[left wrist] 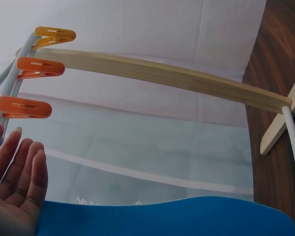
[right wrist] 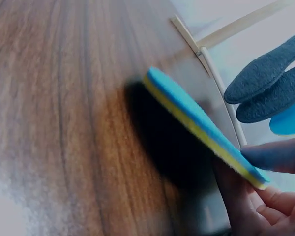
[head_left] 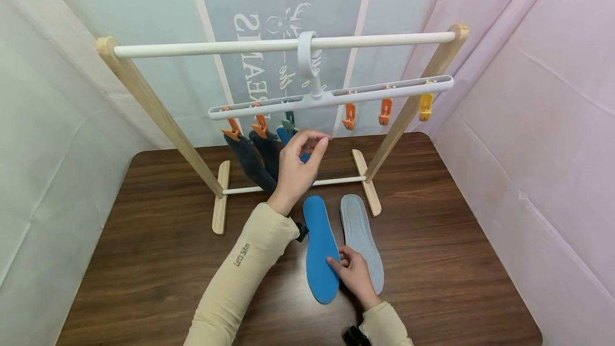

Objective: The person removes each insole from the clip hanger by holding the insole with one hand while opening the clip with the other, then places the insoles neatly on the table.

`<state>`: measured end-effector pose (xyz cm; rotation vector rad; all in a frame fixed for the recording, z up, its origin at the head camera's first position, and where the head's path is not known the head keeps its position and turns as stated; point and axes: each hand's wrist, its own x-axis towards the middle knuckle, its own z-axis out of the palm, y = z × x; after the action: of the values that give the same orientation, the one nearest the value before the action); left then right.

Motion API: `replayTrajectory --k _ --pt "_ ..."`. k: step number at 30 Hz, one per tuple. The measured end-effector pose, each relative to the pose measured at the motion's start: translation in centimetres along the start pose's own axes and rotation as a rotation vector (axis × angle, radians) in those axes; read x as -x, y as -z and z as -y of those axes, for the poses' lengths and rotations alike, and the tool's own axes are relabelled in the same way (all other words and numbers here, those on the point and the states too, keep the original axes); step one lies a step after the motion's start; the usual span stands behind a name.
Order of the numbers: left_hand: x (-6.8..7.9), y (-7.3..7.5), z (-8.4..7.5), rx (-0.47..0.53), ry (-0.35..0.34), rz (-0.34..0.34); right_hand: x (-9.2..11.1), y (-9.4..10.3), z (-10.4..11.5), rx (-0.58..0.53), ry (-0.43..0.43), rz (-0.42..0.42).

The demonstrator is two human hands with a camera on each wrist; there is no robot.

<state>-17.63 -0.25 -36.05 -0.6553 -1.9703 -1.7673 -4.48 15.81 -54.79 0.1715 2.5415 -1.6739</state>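
Observation:
My right hand pinches the edge of a blue insole, thumb on its upper face. In the right wrist view this insole shows a yellow underside layer and a dark shadow below it. A grey insole lies on the table beside it. My left hand is raised before the hanger, fingers loosely bent and holding nothing. Behind it hangs another blue insole from a green clip, partly hidden by the hand. Two dark grey insoles hang from orange clips to its left.
The white hanger hooks over the top rail of a wooden rack. Two more orange clips and a yellow clip on the hanger's right half hold nothing. The rack's feet stand on the dark wooden table.

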Motion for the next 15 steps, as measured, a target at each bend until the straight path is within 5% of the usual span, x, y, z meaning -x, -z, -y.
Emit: replayTrajectory --k 15 --pt "0.53 0.65 -0.05 -0.058 -0.002 -0.050 0.61 -0.34 0.77 0.385 0.152 -0.105"
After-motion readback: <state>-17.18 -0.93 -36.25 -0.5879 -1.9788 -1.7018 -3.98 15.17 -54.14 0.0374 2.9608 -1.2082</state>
